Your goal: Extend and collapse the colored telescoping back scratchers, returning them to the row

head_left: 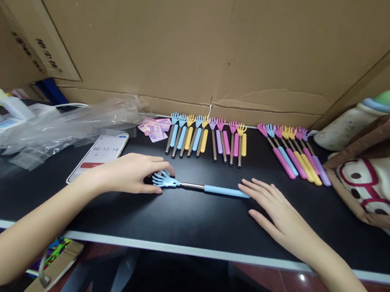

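A blue back scratcher (227, 191) with a metal rod lies crosswise on the black table, its hand-shaped head to the left. My left hand (133, 171) is at that head, thumb and fingers parted on either side of it; whether they touch it I cannot tell. At the other end, my right hand (276, 213) rests with outstretched fingers, the tips at the end of the blue handle. Behind lies a row of back scratchers (196, 141), their rods beside loose coloured sleeves. Farther right is a group of assembled back scratchers (297, 163) in pink, blue, yellow and purple.
A phone (108, 146) showing a timer lies partly behind my left forearm. Clear plastic bags (56, 126) cover the table's left part, near small printed cards (156, 128). A bottle (350, 122) and a cloth bag (386, 177) stand at right. Cardboard (209, 41) walls the back.
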Available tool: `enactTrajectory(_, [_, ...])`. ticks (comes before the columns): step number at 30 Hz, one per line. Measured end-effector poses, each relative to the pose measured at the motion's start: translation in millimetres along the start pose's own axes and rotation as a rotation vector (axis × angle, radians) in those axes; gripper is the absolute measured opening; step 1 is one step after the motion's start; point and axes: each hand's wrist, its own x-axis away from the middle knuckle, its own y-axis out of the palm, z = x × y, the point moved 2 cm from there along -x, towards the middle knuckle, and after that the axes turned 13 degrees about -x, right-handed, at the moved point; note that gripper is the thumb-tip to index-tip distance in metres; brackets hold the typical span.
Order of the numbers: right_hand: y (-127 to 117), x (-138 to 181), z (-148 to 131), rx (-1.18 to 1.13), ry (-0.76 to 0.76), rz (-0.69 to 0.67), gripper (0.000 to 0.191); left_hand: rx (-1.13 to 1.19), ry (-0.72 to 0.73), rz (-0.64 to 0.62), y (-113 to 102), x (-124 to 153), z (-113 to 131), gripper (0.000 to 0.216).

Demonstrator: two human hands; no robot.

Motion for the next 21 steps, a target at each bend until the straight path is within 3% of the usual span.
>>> enactTrajectory(21, [0.2,0.4,4.1,0.012,0.000,-0.022,0.049,0.052,-0.050,-0.037,-6.4,2.7,-5.8,0.042])
